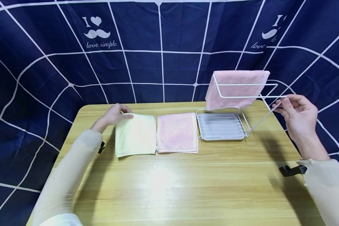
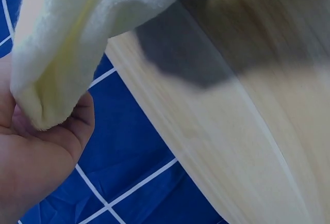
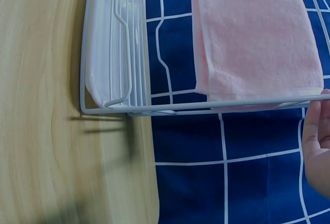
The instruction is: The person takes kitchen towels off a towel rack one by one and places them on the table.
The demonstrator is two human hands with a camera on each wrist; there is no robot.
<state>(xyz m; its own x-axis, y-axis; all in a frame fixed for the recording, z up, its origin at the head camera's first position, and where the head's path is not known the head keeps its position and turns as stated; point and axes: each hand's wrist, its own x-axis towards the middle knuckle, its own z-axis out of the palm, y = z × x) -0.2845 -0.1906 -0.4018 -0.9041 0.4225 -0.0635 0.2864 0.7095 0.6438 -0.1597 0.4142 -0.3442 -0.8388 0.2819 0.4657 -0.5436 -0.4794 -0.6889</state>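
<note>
My left hand [image 1: 113, 115] pinches the upper left corner of a folded pale yellow towel [image 1: 136, 135]. In the left wrist view that towel [image 2: 67, 33] is raised at the held end, its folded edge between thumb and fingers. To its right lies a folded pink towel [image 1: 177, 133], the two edges nearly meeting. A white wire rack [image 1: 251, 97] stands on the right, and my right hand [image 1: 300, 117] pinches its upper right corner. Over the rack's rear top bar hangs another pink towel [image 1: 240, 78], also seen in the right wrist view.
A white drip tray [image 1: 221, 137] with wire slats sits at the rack's base. The wooden table [image 1: 158, 185] reaches a dark blue curtain [image 1: 142, 67] with white lines. The rack's upper part leans out toward the right. Black straps are on both wrists.
</note>
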